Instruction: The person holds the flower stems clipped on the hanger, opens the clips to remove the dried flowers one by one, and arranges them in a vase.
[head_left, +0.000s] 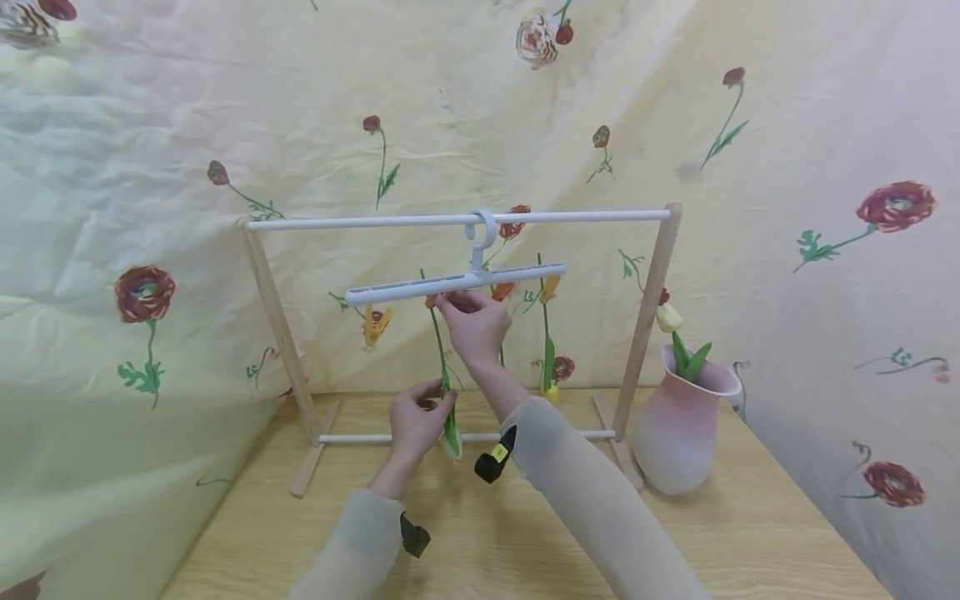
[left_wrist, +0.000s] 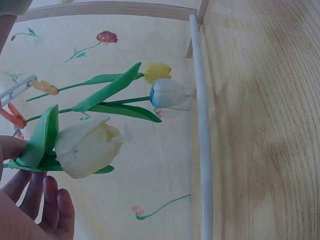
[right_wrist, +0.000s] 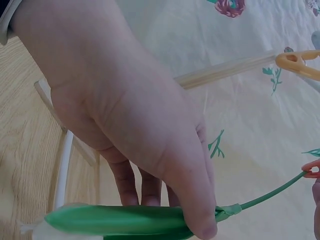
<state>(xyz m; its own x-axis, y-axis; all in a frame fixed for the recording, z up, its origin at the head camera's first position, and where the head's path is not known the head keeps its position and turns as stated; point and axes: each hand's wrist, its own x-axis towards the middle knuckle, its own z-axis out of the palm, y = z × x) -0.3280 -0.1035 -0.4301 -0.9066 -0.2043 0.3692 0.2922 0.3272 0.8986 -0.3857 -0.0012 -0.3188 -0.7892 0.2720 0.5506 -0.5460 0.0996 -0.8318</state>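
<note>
My left hand [head_left: 420, 421] pinches a white tulip [left_wrist: 89, 147] by its green stem and leaves, just above the bloom, which hangs downward. The tulip's stem runs up to an orange-red clip [right_wrist: 311, 169] under the white hanger [head_left: 420, 289]. My right hand [head_left: 474, 325] is raised to this clip, its fingers pinching it and partly covering it. Beside it, a white-blue tulip [left_wrist: 169, 93] hangs from another red clip [left_wrist: 14, 116]. A yellow tulip [left_wrist: 157, 72] hangs from a yellow-orange clip [left_wrist: 46, 87]. At the hanger's left end, a yellow clip [head_left: 375, 325] has no flower.
The hanger hooks over the white top bar [head_left: 360, 222] of a wooden-legged rack [head_left: 648, 317]. A lower bar [head_left: 352, 438] crosses near the wooden table [head_left: 480, 533]. Right of the rack stands a pink-and-white vase [head_left: 678, 433] holding a pale tulip [head_left: 669, 317]. Flower-printed cloth [head_left: 465, 100] hangs behind.
</note>
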